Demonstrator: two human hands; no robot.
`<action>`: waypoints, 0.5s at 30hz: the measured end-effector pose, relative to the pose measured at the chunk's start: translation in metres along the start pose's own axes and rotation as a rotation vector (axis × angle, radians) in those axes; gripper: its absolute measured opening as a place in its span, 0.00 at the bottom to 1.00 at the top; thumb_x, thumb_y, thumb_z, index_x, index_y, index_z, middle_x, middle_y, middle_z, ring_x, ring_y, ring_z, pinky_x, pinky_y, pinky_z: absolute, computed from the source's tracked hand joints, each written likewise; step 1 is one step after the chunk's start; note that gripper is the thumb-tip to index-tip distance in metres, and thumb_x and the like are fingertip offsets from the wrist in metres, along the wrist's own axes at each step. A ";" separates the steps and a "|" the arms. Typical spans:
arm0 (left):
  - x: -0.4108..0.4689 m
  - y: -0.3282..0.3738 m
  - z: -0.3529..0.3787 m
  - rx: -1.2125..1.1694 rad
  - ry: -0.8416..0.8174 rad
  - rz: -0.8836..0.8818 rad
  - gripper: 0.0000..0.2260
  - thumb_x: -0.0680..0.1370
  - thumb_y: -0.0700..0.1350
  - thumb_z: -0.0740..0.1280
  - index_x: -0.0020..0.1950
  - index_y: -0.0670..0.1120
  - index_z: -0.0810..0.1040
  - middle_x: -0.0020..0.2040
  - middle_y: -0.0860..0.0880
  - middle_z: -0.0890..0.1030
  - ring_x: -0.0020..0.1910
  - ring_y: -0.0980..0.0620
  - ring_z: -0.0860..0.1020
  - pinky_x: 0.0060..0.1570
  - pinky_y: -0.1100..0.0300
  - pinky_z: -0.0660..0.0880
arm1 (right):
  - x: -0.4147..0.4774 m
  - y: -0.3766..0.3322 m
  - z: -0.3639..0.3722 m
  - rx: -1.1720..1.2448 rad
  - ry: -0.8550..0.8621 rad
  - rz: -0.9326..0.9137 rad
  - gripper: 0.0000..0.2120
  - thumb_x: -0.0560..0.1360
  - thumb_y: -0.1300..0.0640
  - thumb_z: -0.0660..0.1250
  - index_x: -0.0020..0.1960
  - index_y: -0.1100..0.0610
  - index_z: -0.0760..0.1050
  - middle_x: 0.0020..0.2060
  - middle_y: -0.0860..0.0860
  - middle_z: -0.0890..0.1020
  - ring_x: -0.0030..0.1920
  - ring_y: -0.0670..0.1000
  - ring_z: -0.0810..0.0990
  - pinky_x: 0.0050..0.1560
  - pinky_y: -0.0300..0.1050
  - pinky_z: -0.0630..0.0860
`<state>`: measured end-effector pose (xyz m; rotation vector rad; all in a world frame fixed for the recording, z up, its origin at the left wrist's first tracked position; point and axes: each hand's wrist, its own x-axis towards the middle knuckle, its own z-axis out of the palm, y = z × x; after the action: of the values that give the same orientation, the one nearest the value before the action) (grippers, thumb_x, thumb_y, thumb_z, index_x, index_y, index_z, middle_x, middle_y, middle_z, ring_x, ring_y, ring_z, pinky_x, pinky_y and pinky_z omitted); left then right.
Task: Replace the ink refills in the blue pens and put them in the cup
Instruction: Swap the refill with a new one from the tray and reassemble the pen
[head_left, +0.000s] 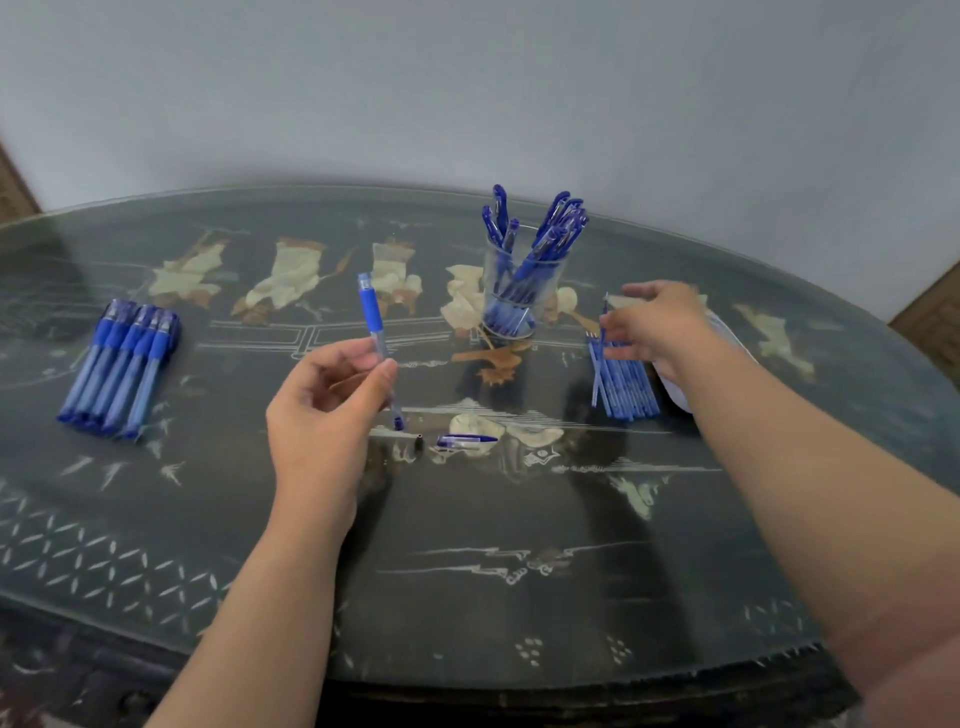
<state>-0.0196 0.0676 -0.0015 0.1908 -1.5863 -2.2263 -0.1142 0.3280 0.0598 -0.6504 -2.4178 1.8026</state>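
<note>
Item 1: my left thumb and fingertips (382, 366) clamp on a blue pen (371, 312), its grip end up, left of and nearer than the glass cup (519, 291).
Item 2: left hand (324, 410), curled.
Item 3: right hand (660, 327), fingers nearly straight and slightly apart, tips on the row of ink refills (623, 384) right of the cup.
Item 4: the cup holds capped blue pens.
Item 5: stack of pens (119, 364), far left of the cup.
Item 6: loose pen cap (465, 440), nearer than the cup, on the table (519, 597).

Dark painted table (467, 519), grey wall (467, 78)
</note>
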 end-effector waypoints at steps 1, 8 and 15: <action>0.000 -0.001 0.000 -0.002 0.002 -0.001 0.09 0.74 0.33 0.71 0.49 0.45 0.80 0.41 0.52 0.81 0.37 0.58 0.79 0.43 0.63 0.79 | 0.004 0.002 0.002 -0.025 -0.008 0.012 0.25 0.75 0.73 0.66 0.70 0.62 0.66 0.52 0.61 0.80 0.47 0.56 0.82 0.35 0.47 0.80; 0.002 -0.001 -0.001 0.017 -0.008 -0.013 0.08 0.74 0.34 0.72 0.50 0.46 0.81 0.43 0.51 0.81 0.39 0.58 0.80 0.46 0.60 0.80 | 0.018 0.010 0.016 -0.247 -0.023 0.004 0.28 0.74 0.73 0.68 0.71 0.59 0.65 0.50 0.60 0.80 0.48 0.56 0.82 0.42 0.50 0.82; 0.002 -0.003 -0.001 0.029 -0.015 -0.029 0.08 0.74 0.34 0.72 0.51 0.45 0.81 0.43 0.50 0.81 0.40 0.57 0.80 0.51 0.53 0.79 | 0.024 0.015 0.018 -0.365 0.010 -0.032 0.27 0.75 0.70 0.69 0.70 0.59 0.65 0.43 0.57 0.81 0.42 0.53 0.81 0.37 0.43 0.80</action>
<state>-0.0219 0.0667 -0.0043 0.2076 -1.6347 -2.2321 -0.1367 0.3235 0.0351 -0.6369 -2.7577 1.3508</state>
